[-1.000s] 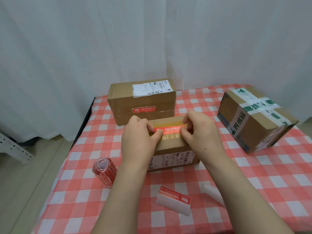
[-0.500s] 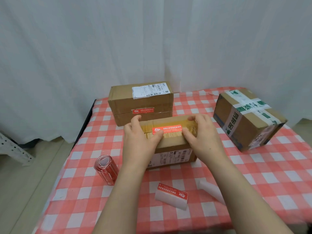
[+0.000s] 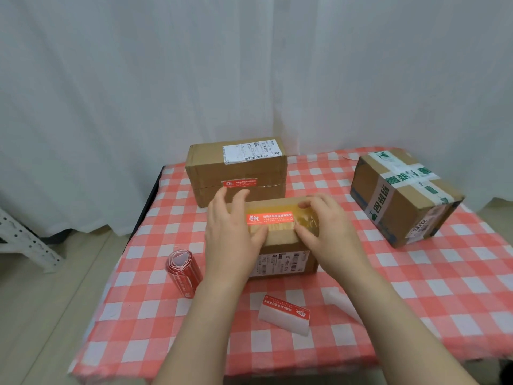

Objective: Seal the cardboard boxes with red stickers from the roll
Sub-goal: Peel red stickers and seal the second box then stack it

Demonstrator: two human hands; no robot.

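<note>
The red sticker [image 3: 268, 218] lies on top of the near box [image 3: 283, 262], between the two hands, with its long axis going left to right along the yellowish tape. The left hand [image 3: 232, 234] is open, its thumb at the sticker's left end. The right hand [image 3: 330, 234] rests on the top with its fingers a little bent and its thumb at the right end; it grips nothing. I judge that the sticker only needs smoothing outward now.

The sticker carries white Chinese characters, too small to read. The back box [image 3: 236, 169] has the same sticker. The roll [image 3: 183, 270] stands beside the left forearm on the desk [image 3: 416, 287].
</note>
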